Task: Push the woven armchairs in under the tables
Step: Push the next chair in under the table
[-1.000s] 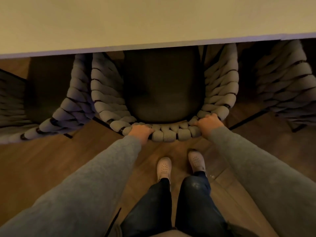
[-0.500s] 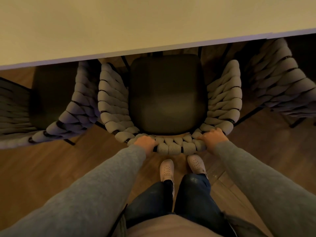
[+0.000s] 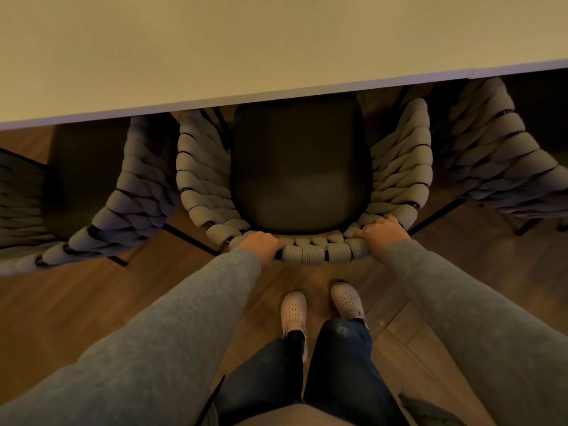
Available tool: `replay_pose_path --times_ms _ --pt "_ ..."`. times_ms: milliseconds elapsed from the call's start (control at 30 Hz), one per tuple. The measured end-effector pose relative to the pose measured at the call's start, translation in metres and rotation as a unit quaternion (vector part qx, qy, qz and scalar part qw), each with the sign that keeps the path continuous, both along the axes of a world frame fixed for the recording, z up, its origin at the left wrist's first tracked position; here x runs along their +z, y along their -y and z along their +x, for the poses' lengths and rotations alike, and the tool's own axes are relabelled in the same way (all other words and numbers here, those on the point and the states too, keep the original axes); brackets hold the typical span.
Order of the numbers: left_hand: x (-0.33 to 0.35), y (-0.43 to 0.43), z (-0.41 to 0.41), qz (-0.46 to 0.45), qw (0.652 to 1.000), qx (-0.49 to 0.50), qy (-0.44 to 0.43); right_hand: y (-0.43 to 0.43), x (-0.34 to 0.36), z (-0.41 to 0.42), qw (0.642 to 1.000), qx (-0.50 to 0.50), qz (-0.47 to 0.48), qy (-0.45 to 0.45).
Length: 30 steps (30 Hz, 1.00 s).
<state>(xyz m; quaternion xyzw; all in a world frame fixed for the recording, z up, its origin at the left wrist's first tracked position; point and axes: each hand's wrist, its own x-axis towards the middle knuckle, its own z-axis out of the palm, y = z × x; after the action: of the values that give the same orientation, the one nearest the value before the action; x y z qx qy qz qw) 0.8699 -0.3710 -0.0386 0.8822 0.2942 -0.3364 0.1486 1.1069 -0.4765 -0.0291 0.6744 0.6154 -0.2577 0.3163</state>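
At the near edge of the bench [image 3: 215, 50], left hand [image 3: 261, 245] and right hand [image 3: 382, 232] each have their grip clamped on the woven armchair [image 3: 307, 253] backrest; its seat is only partly under. Next: a straight push inward, between neighbouring chairs [image 3: 123, 186].

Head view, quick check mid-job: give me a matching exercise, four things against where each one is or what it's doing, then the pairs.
Things:
1. left hand
2. dark padded seat cushion
3. pale perforated clog shoes
4. cream flat tabletop

Places or states:
A. on the brown wooden plank floor, behind the chair
B. across the top of the view, its edge over the seat's front
C. closed in a grip on the grey woven armchair backrest rim
D. ringed by thick woven rope

Pairs: 1-C, 2-D, 3-A, 4-B
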Motion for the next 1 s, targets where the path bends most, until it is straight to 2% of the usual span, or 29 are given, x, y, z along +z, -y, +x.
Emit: replay_pose_path --times_ms 600,800,1000 --pt "-0.006 -0.021 0.052 -0.007 1.0 0.007 -0.003 -0.04 -0.004 0.063 0.998 0.055 -0.018 0.004" --pt "-0.009 -0.016 0.045 -0.003 0.999 0.034 -0.003 -0.037 -0.004 0.052 0.999 0.047 -0.017 0.006" --pt "-0.013 -0.011 0.034 0.007 0.998 0.044 -0.053 -0.03 -0.012 0.039 0.999 0.046 0.009 -0.002"
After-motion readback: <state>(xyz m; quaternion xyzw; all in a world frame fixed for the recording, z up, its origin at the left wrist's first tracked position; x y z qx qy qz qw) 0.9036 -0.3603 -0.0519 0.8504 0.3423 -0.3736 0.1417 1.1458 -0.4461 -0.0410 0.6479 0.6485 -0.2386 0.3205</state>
